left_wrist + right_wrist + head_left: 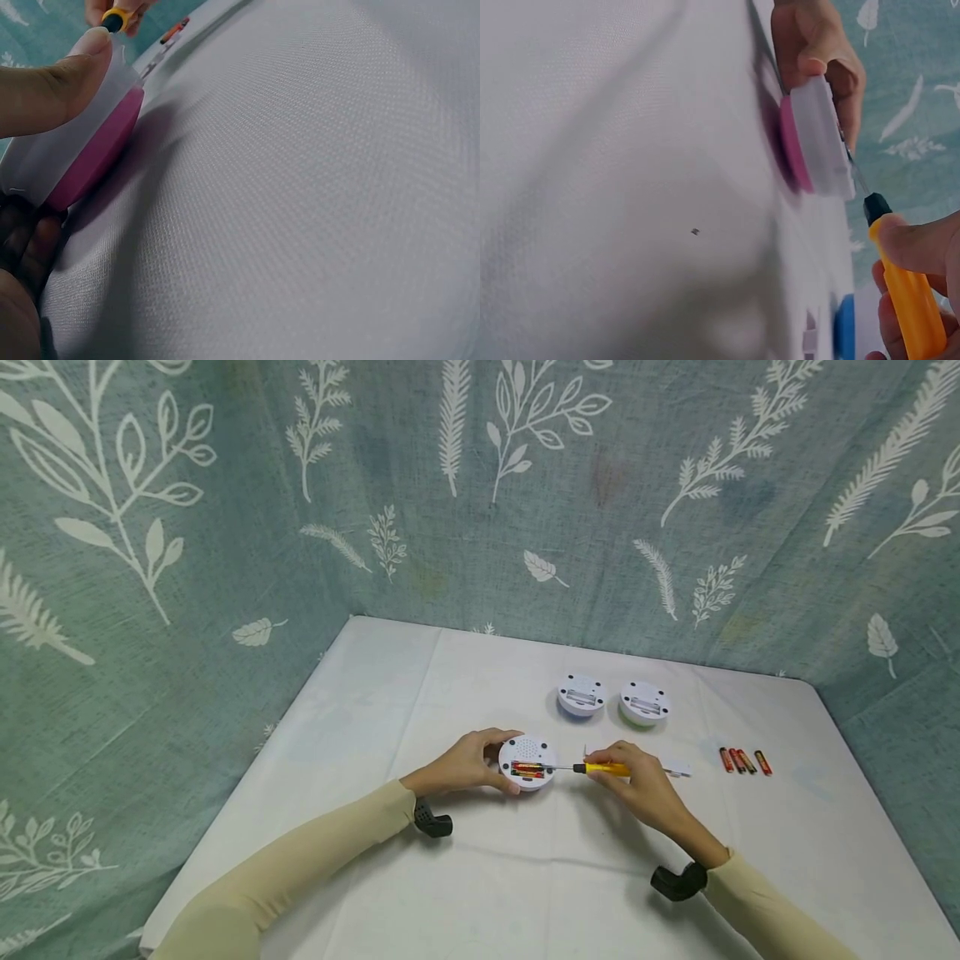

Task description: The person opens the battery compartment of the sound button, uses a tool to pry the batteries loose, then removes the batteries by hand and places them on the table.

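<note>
My left hand (468,762) grips a round white device (527,749) by its rim, thumb on the near side and fingers on the far side. Its perforated back faces up, with red-and-gold batteries (527,769) in the compartment. A pink lower part (101,154) shows from the side in both wrist views, tilted against the cloth. In my right hand (641,785) is a screwdriver (911,307) with a yellow handle and black collar. Its thin shaft points left, and the tip reaches the batteries at the compartment's right end.
Two similar round devices, one (581,696) left of the other (643,703), lie farther back with battery bays up. Several loose batteries (742,761) lie at the right. Behind my right hand, a flat white piece (678,768) is partly hidden. A leaf-patterned curtain (540,510) borders the white-covered table (360,693).
</note>
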A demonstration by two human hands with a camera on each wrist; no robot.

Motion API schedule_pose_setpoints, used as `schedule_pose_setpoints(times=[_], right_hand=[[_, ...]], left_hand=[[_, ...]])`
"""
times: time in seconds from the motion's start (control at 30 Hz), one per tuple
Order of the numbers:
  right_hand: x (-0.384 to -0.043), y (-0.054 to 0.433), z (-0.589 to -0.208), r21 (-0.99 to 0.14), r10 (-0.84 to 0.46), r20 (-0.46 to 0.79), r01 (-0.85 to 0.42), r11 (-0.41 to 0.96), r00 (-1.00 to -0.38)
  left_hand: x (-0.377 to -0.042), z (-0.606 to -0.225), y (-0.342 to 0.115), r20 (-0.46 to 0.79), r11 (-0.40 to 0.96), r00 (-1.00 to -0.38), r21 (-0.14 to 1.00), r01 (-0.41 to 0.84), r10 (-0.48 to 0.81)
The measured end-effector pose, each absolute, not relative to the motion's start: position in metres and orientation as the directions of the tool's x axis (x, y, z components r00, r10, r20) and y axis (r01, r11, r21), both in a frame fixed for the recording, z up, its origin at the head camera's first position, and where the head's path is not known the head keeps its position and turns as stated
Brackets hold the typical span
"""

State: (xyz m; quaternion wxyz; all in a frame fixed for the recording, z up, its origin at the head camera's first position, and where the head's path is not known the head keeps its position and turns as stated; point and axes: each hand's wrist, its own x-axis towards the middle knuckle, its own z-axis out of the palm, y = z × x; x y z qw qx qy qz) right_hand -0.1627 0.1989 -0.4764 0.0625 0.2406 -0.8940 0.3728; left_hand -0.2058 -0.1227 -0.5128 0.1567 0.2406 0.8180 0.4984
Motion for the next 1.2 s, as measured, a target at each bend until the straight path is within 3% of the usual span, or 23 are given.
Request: schedule_pose_setpoints(times=[0.53, 1.2], right_hand=[[-0.161, 0.199, -0.487, -0.723, -0.327, 0.225, -0.382, 0.576, -0.918], [-0.159, 0.197, -0.479, -0.671, -0.336, 0.248, -0.411, 0.616, -0.909]], left_hand=[[-0.205, -0.509, -0.123, -0.034, 0.376, -0.830, 0.901, 0.216, 0.557], [-0.206, -0.512, -0.124, -0.036, 0.402, -0.833, 0.887, 0.228, 0.551]])
